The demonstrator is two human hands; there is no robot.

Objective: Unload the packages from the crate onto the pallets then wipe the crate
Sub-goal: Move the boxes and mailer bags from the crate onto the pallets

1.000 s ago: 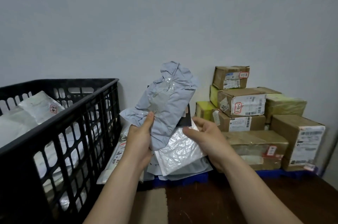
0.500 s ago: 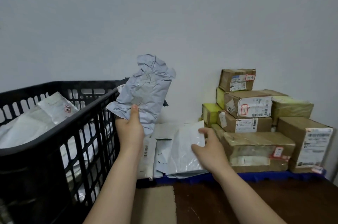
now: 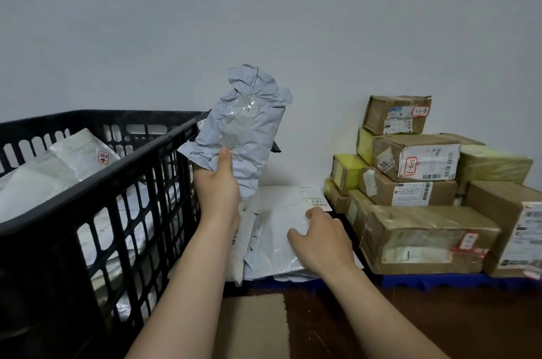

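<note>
The pale wall (image 3: 264, 21) fills the upper half of the view. At the left stands the black plastic crate (image 3: 96, 182), with white poly mailers (image 3: 38, 191) lying inside it, one bearing a red stamp (image 3: 103, 158). At the right, taped cardboard boxes (image 3: 425, 188) are stacked on a blue pallet (image 3: 434, 281). Between the crate and the boxes, a pile of white mailers (image 3: 272, 253) lies on the same pallet, against the wall. A beige mat (image 3: 252, 326) lies on the dark floor (image 3: 396, 329) in front.

The left hand (image 3: 218, 188) grips a crumpled grey poly mailer (image 3: 246, 135) by its lower end, thumb across its face. The mailer is held upright just beside the crate's near corner and above the pile, much where it was half a second ago. A second ago it was held further right, over the pile.

The right hand (image 3: 319, 238) rests on the top white mailer of the pile, fingers bent at its far edge and thumb spread on its face. Whether it pinches the mailer or only presses it cannot be told. A second ago this hand was raised and open beside a white bubble mailer that stood tilted; half a second ago it was already down on the pile, and that mailer has lain flat since
</note>
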